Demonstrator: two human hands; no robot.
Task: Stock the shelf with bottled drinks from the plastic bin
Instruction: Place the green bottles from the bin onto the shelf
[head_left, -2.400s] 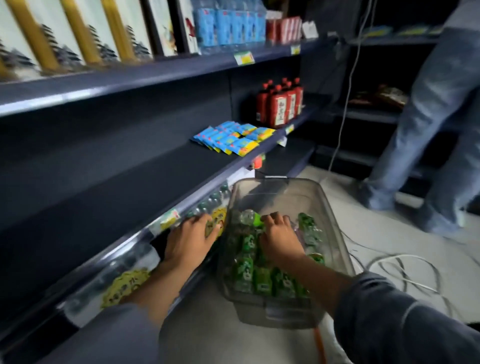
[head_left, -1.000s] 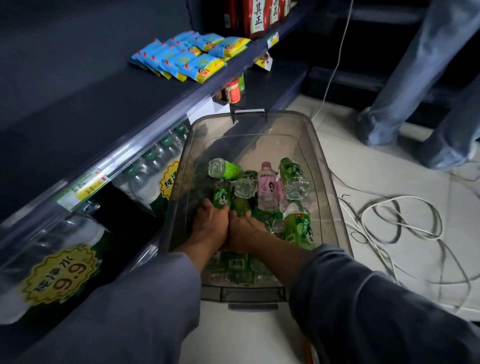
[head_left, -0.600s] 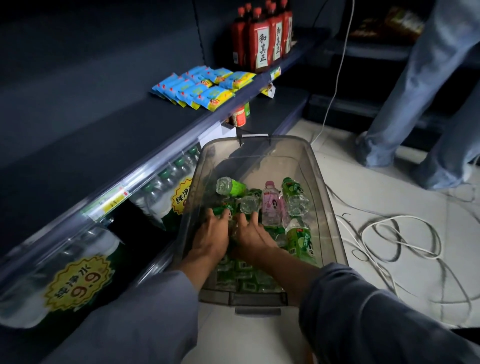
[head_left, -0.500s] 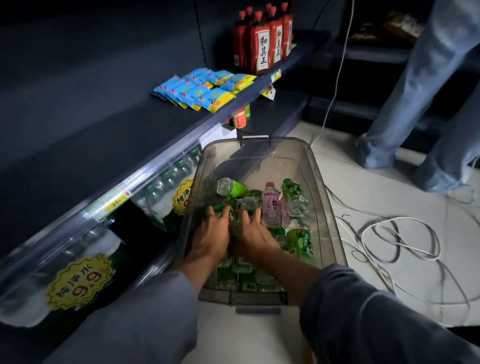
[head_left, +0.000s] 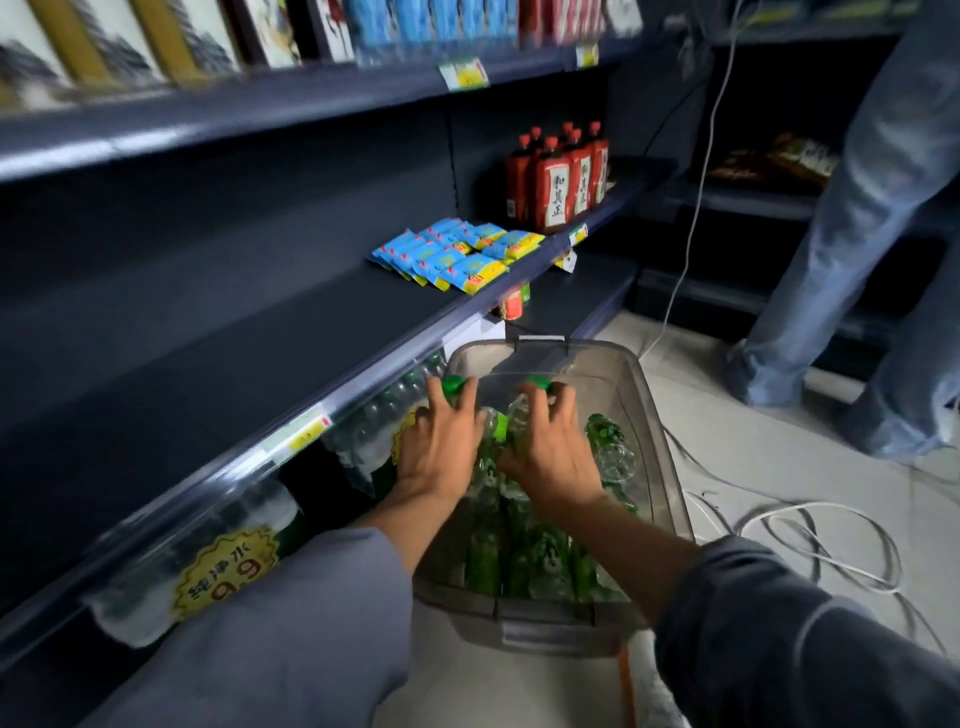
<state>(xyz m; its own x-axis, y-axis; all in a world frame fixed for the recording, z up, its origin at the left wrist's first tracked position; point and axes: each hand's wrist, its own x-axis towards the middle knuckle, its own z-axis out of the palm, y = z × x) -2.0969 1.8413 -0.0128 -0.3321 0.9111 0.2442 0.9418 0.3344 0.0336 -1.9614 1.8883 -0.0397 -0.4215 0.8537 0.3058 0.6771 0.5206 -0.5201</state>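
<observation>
Grey long sleeves (head_left: 779, 639) pushed up forearms; left hand (head_left: 441, 447), right hand (head_left: 550, 452) bare.

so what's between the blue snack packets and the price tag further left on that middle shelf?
Head view: nothing. From the blue snack packets to the price tag, the middle shelf is bare dark board.

Left hand (head_left: 441, 447): risen from the bin's pile, now gripping a green-capped clear plastic bottle (head_left: 457, 392).
Right hand (head_left: 548, 452): likewise lifted, gripping a second green-capped bottle (head_left: 522, 415).
</observation>
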